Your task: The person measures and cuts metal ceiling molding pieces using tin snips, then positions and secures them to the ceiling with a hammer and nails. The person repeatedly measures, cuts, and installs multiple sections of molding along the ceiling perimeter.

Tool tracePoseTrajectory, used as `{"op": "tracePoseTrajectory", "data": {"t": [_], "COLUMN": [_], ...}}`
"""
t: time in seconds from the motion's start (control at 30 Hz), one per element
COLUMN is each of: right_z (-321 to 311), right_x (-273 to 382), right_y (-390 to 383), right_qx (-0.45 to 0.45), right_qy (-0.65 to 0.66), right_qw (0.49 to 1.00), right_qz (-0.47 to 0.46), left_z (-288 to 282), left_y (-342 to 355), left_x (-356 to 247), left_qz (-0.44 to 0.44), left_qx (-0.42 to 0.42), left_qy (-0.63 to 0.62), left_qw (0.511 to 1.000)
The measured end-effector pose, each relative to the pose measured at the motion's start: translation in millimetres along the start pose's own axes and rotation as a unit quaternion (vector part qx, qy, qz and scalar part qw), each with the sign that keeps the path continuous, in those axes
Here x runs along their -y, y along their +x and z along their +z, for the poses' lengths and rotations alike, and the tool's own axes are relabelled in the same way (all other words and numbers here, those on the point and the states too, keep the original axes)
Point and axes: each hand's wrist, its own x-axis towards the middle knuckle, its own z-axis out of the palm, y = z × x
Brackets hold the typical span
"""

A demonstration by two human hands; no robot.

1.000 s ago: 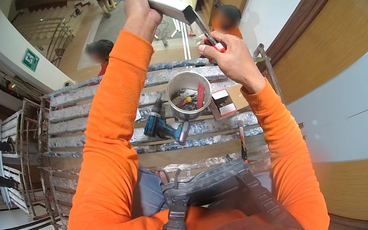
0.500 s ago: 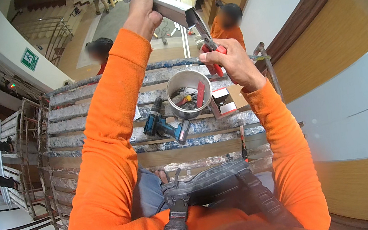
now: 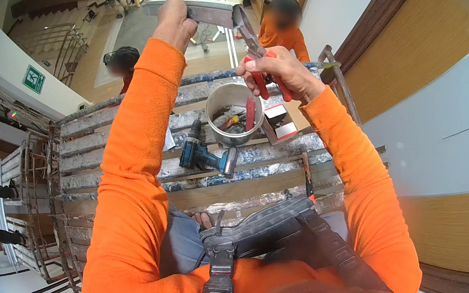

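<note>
We judged the main risk a drop: we sat high on the scaffold platform [image 3: 131,179], people stood below it, and a slip of the metal strip [image 3: 209,12] or snips would send them down. Above the platform's steel bucket [image 3: 234,113], our left hand [image 3: 173,20] was closed around the strip; our right hand [image 3: 272,72] gripped the red-handled snips [image 3: 253,48], blades biting the strip's end. A cordless drill [image 3: 207,156] lay beside the bucket.
</note>
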Motion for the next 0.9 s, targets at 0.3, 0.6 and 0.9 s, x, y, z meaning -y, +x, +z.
{"op": "tracePoseTrajectory", "data": {"t": [0.3,0.6,0.9], "right_z": [16.4,16.2,10.6], "right_x": [-21.8,13.0,15.5], "right_y": [19.2,10.2,9.2], "right_qx": [-0.325,-0.305,-0.219], "right_qy": [-0.277,-0.392,-0.365], "right_qw": [0.872,0.827,0.856], "right_qz": [-0.238,-0.263,-0.292], "left_z": [20.9,16.5,20.6], "left_y": [-17.8,-14.0,-24.8], "left_x": [0.4,-0.3,-2.4], "left_qz": [0.001,-0.002,-0.003], "left_qx": [-0.004,0.056,0.069], "left_qy": [-0.170,-0.125,-0.118], "left_qw": [0.985,0.991,0.991]}}
